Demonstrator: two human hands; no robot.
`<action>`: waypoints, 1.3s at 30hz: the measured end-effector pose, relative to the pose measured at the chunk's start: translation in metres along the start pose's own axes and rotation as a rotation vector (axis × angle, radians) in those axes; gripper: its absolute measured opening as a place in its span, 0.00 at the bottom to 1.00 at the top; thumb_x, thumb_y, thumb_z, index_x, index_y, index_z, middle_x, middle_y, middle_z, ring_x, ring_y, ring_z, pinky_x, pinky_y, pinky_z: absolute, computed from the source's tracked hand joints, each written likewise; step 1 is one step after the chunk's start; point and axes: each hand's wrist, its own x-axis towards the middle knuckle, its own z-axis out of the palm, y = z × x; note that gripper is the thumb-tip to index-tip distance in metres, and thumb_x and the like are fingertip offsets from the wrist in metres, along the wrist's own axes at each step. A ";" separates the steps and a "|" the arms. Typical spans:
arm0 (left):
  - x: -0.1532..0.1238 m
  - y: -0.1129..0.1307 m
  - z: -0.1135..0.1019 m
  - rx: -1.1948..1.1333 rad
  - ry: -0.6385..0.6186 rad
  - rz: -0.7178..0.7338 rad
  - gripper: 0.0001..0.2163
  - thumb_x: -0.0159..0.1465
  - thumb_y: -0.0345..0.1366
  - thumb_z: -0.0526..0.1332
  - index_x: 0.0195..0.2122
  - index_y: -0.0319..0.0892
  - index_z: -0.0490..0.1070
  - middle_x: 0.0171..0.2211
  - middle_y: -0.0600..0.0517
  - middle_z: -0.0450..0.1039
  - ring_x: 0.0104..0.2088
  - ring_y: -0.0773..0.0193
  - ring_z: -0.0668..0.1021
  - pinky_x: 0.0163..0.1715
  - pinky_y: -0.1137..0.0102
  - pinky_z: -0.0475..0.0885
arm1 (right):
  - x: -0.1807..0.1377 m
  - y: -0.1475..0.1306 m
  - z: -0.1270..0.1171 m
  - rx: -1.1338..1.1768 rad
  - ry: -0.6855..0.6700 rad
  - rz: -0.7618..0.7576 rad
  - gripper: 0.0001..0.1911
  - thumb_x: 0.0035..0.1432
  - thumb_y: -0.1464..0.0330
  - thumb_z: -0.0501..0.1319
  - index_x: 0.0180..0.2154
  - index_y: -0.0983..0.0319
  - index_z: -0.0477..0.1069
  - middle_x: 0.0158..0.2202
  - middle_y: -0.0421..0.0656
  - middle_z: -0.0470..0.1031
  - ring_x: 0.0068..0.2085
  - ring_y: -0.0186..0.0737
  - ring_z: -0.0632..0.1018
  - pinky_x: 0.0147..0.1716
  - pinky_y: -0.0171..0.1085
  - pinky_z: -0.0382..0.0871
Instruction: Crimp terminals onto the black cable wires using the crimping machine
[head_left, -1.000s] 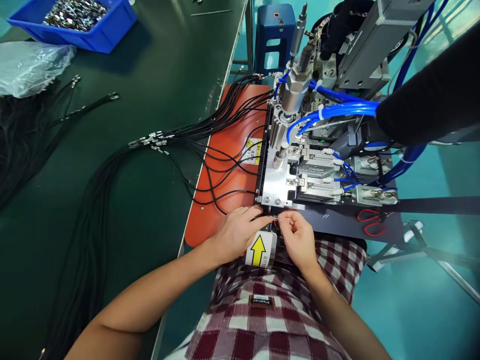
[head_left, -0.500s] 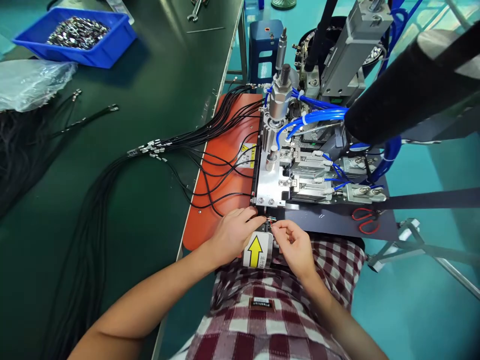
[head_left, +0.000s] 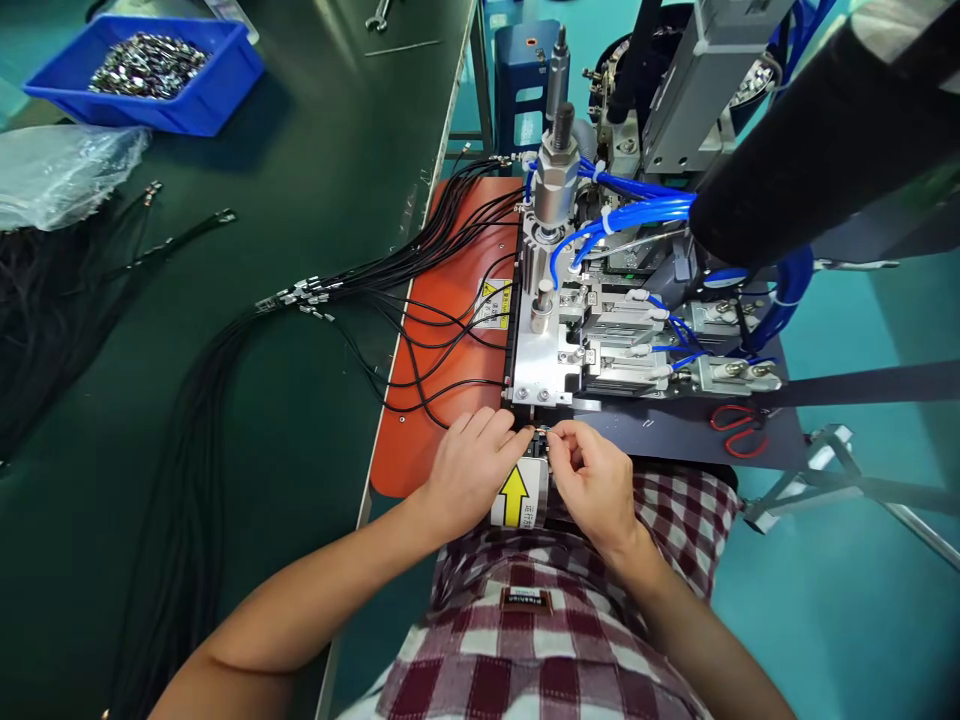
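My left hand (head_left: 476, 463) rests at the near end of the machine (head_left: 541, 370), its fingers bent and its thumb reaching to a black feed slot (head_left: 536, 447). Opposite it, my right hand (head_left: 598, 478) is closed, thumb and forefinger pinched together. A tiny shiny metal piece (head_left: 541, 432) shows between the two sets of fingertips; what each hand grips is mostly hidden. Just below lies a plate with a yellow arrow (head_left: 514, 497). Black cables (head_left: 442, 235) run from the machine's left side across an orange board (head_left: 420, 440) to the table.
On the dark green table (head_left: 300, 440) stands a blue bin (head_left: 225, 95) of small metal parts, beside a clear plastic bag (head_left: 67, 175). Red-handled scissors (head_left: 739, 430) lie on the machine's dark base. Blue air tubes (head_left: 649, 212) and a thick black tube (head_left: 795, 150) overhang the right.
Both hands have shifted slightly upward, toward the machine. My right hand's fingers have curled in more, and its fingertips sit higher by the slot. The view has moved a little.
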 end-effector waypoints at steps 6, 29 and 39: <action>-0.005 0.003 0.004 -0.006 -0.098 -0.011 0.14 0.67 0.29 0.51 0.50 0.38 0.69 0.37 0.45 0.69 0.34 0.59 0.68 0.30 0.67 0.65 | 0.009 0.013 0.008 0.644 -0.230 0.357 0.11 0.58 0.61 0.58 0.30 0.61 0.66 0.17 0.32 0.59 0.16 0.29 0.59 0.16 0.31 0.53; -0.004 0.004 0.005 -0.243 -0.052 -0.023 0.15 0.67 0.30 0.48 0.50 0.37 0.69 0.40 0.43 0.70 0.37 0.59 0.70 0.35 0.65 0.69 | 0.008 0.024 0.013 0.393 -0.154 0.243 0.17 0.62 0.55 0.54 0.31 0.61 0.67 0.20 0.35 0.63 0.21 0.33 0.67 0.21 0.32 0.60; -0.002 0.007 0.005 -0.206 -0.072 -0.015 0.16 0.67 0.30 0.47 0.51 0.35 0.68 0.41 0.43 0.71 0.36 0.57 0.70 0.34 0.64 0.68 | 0.009 0.012 0.033 0.832 -0.056 0.498 0.17 0.56 0.55 0.58 0.24 0.59 0.58 0.18 0.32 0.55 0.17 0.28 0.55 0.15 0.30 0.49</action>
